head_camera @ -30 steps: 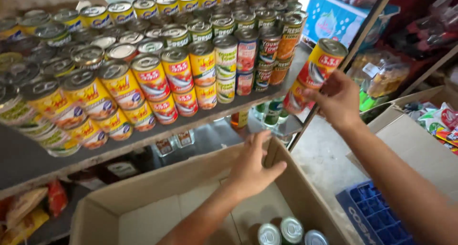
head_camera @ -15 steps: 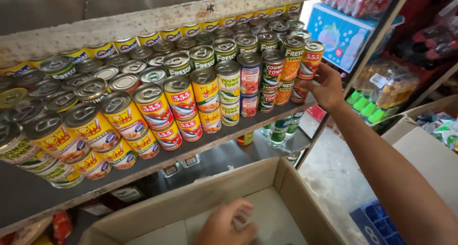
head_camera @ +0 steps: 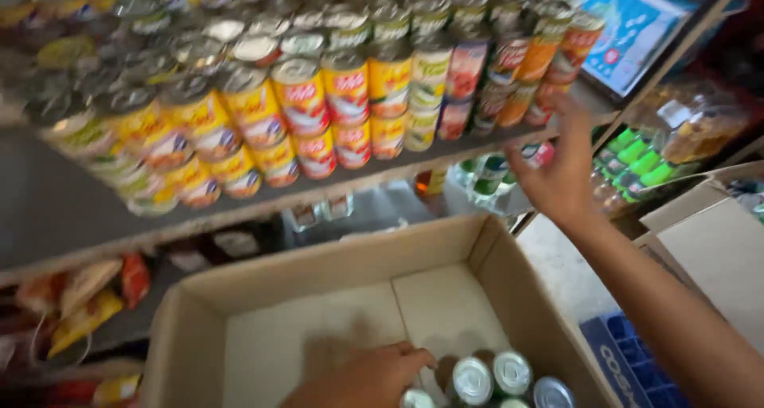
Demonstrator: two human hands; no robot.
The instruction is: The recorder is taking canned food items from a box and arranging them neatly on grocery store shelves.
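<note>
At six o'clock the left hand (head_camera: 362,376) reaches down into the cardboard box (head_camera: 334,269), fingers curled over the silver-topped cans (head_camera: 493,376) standing at its near right corner; whether they already pinch one I cannot tell. A good lift here probably means gripping one can by its rim and raising it straight, clear of its neighbours. At two o'clock the right hand (head_camera: 561,173) hangs empty, fingers spread wide, just below the shelf edge (head_camera: 263,205). Beyond it, at twelve o'clock, stacked tins (head_camera: 350,98) with yellow and red labels fill the shelf; green-capped bottles (head_camera: 633,153) sit at three o'clock.
</note>
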